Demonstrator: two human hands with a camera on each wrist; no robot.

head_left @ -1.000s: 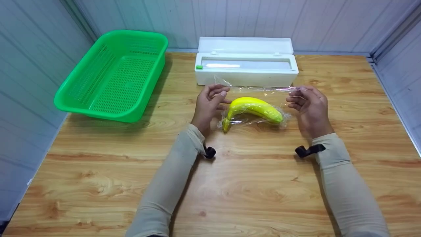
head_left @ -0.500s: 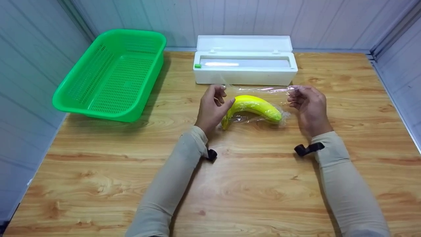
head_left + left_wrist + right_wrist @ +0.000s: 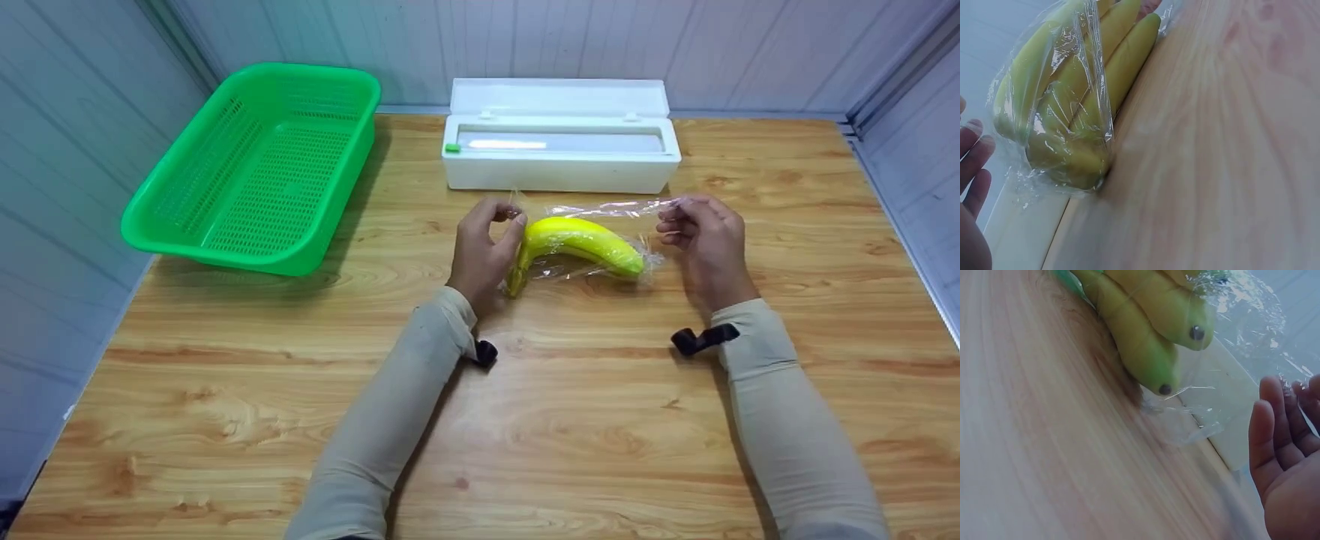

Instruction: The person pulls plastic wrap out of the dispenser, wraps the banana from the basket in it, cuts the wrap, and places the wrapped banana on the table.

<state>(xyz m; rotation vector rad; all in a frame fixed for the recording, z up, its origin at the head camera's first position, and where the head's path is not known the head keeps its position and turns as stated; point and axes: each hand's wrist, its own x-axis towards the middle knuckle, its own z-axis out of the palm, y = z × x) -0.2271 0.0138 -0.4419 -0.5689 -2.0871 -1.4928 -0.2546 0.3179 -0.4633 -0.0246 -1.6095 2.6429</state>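
Observation:
A bunch of yellow bananas lies on the table with clear plastic wrap around it. Creases of the film cross the fruit near the stem end in the left wrist view. My left hand is at the stem end, its thumb and forefinger pinching the film's far left corner. At the other end, my right hand pinches the film's far right corner between thumb and forefinger. A raised strip of film spans the gap behind the bananas. In the right wrist view, loose film runs from the dark banana tips to my right fingers.
Just behind the bananas stands a white plastic wrap dispenser with its lid up and a green slider at its left. A green basket sits at the back left of the wooden table. Panelled walls close off the back and sides.
My left hand has shifted slightly right, and its thumb has swung over the bananas and back to the forefinger. The film's left part has gathered in. My right hand stays nearly still.

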